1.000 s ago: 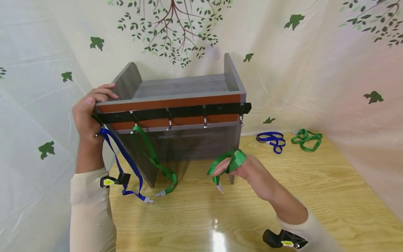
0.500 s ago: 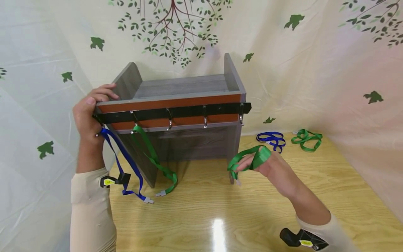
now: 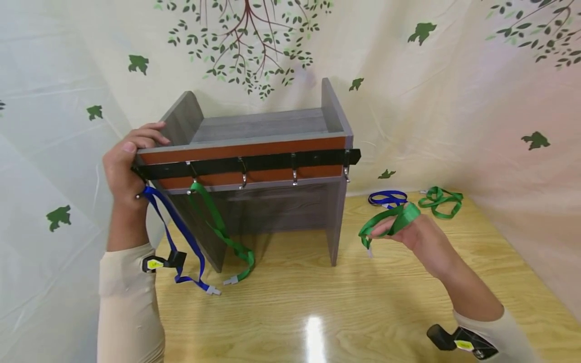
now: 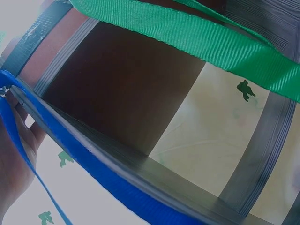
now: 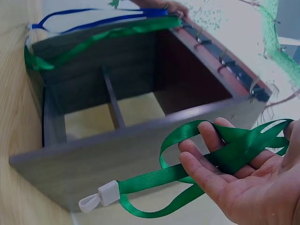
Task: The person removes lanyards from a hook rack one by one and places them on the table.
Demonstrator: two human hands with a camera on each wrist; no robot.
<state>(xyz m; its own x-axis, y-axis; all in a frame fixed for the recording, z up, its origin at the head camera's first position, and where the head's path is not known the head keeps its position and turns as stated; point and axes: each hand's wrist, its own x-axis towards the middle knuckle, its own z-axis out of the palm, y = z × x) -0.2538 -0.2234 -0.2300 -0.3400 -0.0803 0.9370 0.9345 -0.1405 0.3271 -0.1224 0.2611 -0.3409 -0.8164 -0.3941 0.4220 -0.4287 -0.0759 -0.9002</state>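
Observation:
My left hand (image 3: 122,169) grips the top left corner of a small grey wooden shelf unit (image 3: 336,227), fingers over its edge. A black hook rail (image 3: 268,162) runs along the unit's reddish front. From its leftmost hook, beside my left wrist, a blue lanyard (image 4: 101,176) hangs down to the table. The second hook carries a green lanyard (image 5: 98,40). Right of the unit, my right hand (image 3: 424,239) holds another green lanyard (image 5: 234,152) bunched across its upturned palm and lightly curled fingers. Its white clip (image 5: 110,193) dangles free. The right thumb is hidden.
On the wooden table (image 3: 272,312), a coiled blue lanyard (image 3: 386,196) lies beyond my right hand, partly covered by it. Another green lanyard (image 3: 442,201) lies to its right. Several silver hooks (image 3: 295,176) bear nothing. A printed cloth backdrop (image 3: 386,116) stands close behind.
My right hand has moved right, away from the unit's front, carrying the green lanyard with it, and now overlaps the coiled blue lanyard in view. My left hand keeps its grip on the corner.

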